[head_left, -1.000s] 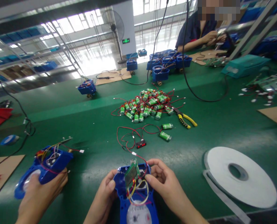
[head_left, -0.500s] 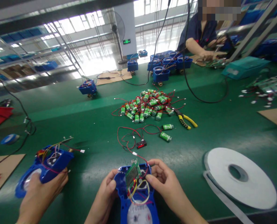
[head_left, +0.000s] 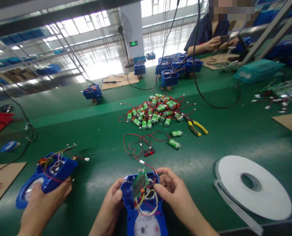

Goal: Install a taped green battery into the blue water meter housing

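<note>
Green matting covers the long workbench (head_left: 92, 131), with bright windows and racks of blue bins behind it. At the near edge the left hand (head_left: 111, 205) and the right hand (head_left: 172, 190) grip a blue meter housing (head_left: 146, 213) from either side; the left thumb presses its left rim, while the right fingers are curled and pinch at the wires beside the small green circuit board (head_left: 139, 184) standing up from its top. Both hands and the housing sit as they did half a second ago. Red wires run from the board to a little red display module (head_left: 148, 152) farther in. Beyond that lies a heap of green batteries (head_left: 154, 111), with yellow-handled pliers (head_left: 195, 126) just to its right. A white tape roll (head_left: 254, 186) lies toward the near right corner. At the near left, another person's hand (head_left: 41, 205) holds a second blue housing (head_left: 47, 175), unmoved. Across the far edge, a co-worker's hands (head_left: 218, 41) have lifted from the bench since the previous frame and now hold a small dark object up near the chest.
</note>
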### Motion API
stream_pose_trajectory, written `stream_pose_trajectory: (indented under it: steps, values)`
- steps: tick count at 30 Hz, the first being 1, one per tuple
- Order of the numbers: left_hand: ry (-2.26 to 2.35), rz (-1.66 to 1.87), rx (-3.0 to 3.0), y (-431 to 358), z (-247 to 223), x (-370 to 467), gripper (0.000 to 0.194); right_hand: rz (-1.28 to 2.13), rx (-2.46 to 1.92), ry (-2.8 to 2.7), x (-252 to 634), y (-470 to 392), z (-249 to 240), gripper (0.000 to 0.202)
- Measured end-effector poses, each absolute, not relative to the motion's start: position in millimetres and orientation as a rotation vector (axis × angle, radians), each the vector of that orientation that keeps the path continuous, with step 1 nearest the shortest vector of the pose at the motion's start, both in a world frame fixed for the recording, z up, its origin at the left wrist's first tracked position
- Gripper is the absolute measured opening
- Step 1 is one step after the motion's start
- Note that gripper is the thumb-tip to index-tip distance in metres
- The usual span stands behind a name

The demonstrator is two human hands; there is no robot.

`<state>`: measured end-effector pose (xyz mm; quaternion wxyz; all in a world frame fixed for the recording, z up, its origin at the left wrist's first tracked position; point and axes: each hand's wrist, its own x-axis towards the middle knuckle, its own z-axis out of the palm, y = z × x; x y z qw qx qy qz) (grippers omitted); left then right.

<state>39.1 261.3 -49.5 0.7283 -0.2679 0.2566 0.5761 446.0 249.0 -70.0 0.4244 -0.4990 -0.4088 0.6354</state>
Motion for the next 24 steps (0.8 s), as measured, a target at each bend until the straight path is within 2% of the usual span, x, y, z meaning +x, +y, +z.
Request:
stream_pose_trajectory:
  steps: [5, 11, 13, 15, 17, 18, 20, 22, 23, 24]
  values:
    - [0.417, 1.454, -0.972, 258.3, -64.7, 23.0, 0.102, 1.594, -1.245, -1.018, 446.2, 249.3, -69.7, 0.039]
    - [0.291, 1.400, -1.037, 261.0, -62.8, 20.1, 0.092, 1.595, -1.260, -1.027, 446.0, 249.8, -67.2, 0.039]
    - [0.233, 1.260, -1.238, 267.3, -62.6, 15.6, 0.079, 1.600, -1.248, -1.024, 446.3, 249.5, -67.8, 0.039]
    - [0.123, 0.938, -1.574, 273.8, -64.4, 10.2, 0.052, 1.604, -1.243, -1.020, 446.8, 248.9, -68.8, 0.039]
    - [-0.059, 0.695, -1.779, 276.8, -66.5, 6.1, 0.042, 1.606, -1.238, -1.022, 447.2, 248.2, -69.8, 0.039]
    - [-0.120, 0.720, -1.782, 276.1, -67.1, 5.0, 0.042, 1.605, -1.237, -1.024, 447.2, 248.0, -70.2, 0.039]
    - [-0.054, 1.027, -1.597, 270.9, -66.2, 6.3, 0.053, 1.603, -1.238, -1.027, 447.2, 247.7, -70.7, 0.039]
    - [0.315, 1.337, -1.185, 261.5, -62.9, 15.7, 0.080, 1.605, -1.235, -1.025, 447.0, 247.9, -70.8, 0.040]
    - [0.530, 1.423, -0.905, 255.9, -61.0, 25.2, 0.087, 1.608, -1.229, -1.021, 446.8, 248.1, -70.7, 0.040]
    - [0.751, 1.445, -0.574, 250.1, -59.4, 38.6, 0.085, 1.613, -1.223, -1.017, 446.7, 248.3, -70.5, 0.040]
